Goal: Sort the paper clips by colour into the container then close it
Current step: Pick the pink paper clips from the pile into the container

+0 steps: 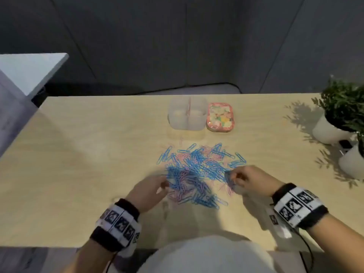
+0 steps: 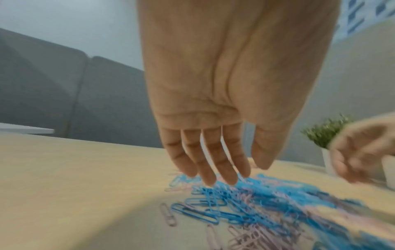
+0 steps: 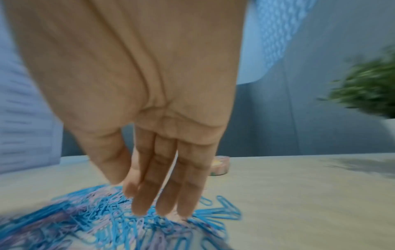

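Mixed heap of blue and pink paper clips [image 1: 199, 174] mid-table [image 1: 78, 154]. Left hand [image 1: 146, 191] at heap's left edge, fingers straight and relaxed, grasping nothing. Right hand [image 1: 249, 179] at right edge, fingers extended onto the clips; any hold unclear. Clear divided container [image 1: 187, 113] beyond heap, patterned lid [image 1: 220, 117] lying beside it

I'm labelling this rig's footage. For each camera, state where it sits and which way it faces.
Head: worn on the head, facing forward and down at the table; both hands and wristbands show.
Left wrist: looks along the left hand toward the paper clips.
Right wrist: looks along the right hand toward the same pile.
Shared: all three see the clips; the left wrist view also catches the right hand.
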